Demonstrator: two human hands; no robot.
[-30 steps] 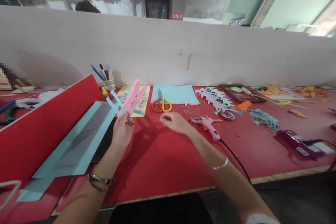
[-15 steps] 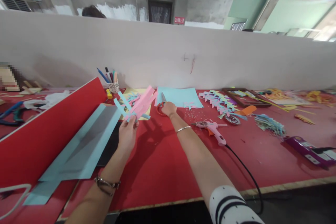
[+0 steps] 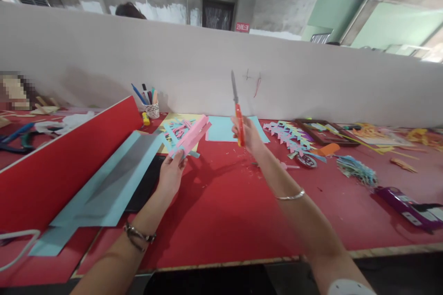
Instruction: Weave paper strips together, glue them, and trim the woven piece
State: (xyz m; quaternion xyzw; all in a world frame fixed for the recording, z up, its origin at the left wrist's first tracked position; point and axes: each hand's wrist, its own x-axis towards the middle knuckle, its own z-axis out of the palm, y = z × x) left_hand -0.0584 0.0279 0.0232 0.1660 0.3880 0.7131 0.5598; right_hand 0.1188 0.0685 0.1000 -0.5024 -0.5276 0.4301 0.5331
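Pink and blue paper strips (image 3: 194, 134) are pinched between the thumb and fingers of my left hand (image 3: 172, 168), held above the table at centre left. My right hand (image 3: 249, 134) grips a pair of scissors (image 3: 238, 117) with red-orange handles. Their blades look closed and point up in front of the white partition. Behind the hands, light blue paper sheets (image 3: 218, 129) lie against the partition. Cut blue and pink pieces are scattered on a yellow sheet (image 3: 165, 122) beyond my left hand. My right forearm hides most of a pink glue gun (image 3: 288, 166).
A red board (image 3: 86, 136) leans at the left, beside long light blue paper (image 3: 114, 184). A pen cup (image 3: 151, 109) stands by the partition. Zigzag paper strips (image 3: 289, 136), a tape roll (image 3: 307, 161), fringed paper (image 3: 356, 169) and a purple device (image 3: 406, 207) lie to the right.
My right hand has lifted the scissors off the blue sheet and moved right and toward me, turning the blades upward. My left hand still holds the paper strips, slightly shifted.
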